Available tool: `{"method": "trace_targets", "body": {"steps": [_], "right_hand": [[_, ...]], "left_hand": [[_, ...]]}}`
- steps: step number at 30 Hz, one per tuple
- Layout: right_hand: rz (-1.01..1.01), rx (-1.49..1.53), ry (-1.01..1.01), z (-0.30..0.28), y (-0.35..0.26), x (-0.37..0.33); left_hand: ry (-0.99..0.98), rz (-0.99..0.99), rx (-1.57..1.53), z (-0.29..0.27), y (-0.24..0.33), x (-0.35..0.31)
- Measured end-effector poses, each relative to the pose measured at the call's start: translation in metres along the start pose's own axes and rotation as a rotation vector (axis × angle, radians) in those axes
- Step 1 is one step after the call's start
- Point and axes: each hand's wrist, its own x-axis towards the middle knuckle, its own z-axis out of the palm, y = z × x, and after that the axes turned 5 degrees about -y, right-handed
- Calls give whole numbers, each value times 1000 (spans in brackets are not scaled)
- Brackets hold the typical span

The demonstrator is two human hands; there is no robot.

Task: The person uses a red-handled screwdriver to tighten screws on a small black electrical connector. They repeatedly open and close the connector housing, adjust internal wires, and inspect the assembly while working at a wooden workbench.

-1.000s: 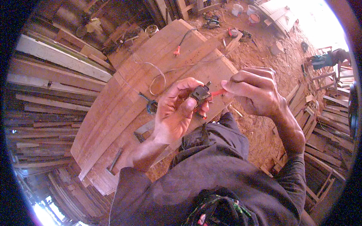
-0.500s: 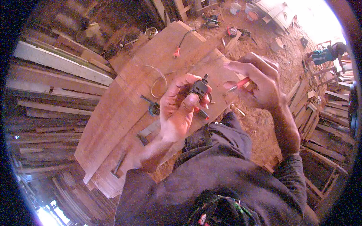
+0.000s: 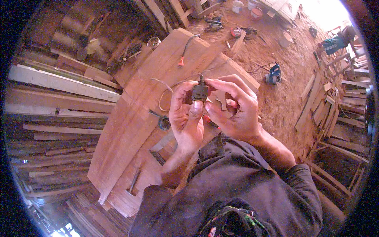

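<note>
Held up over the wooden boards is a black electrical connector [image 3: 200, 91] with slots in its face and a cord stub at its top. My left hand [image 3: 185, 118] is closed on it, thumb on the near end. My right hand [image 3: 239, 104] is at its right side, with the index fingertip at the top of the connector. A bit of red handle shows inside the right hand's curled fingers, belonging to a small screwdriver [image 3: 233, 104]; its tip is hidden. Behind my left hand, another red piece [image 3: 206, 118] is partly covered.
Wide wooden boards [image 3: 130, 122] lie beneath my hands, bearing an orange-red plug [image 3: 181, 62] on a cord and a hammer-like tool [image 3: 134, 181]. A blue power tool [image 3: 273, 74] rests on the dirt floor. Planks [image 3: 67, 100] are stacked at left; another person [image 3: 335, 43] bends at far right.
My right hand has moved left and down to the connector, bringing the screwdriver with it. The connector has turned more upright in my left hand. The blue power tool has come into sight.
</note>
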Motion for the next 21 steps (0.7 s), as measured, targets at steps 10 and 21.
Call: {"method": "trace_targets", "body": {"steps": [10,21], "right_hand": [[65,-18,2,2,-6,-6],[16,-64,80,7,1,-13]], "left_hand": [[76,-44,-144,2,-4,-5],[69,-19,-94,12,0,-7]]}}
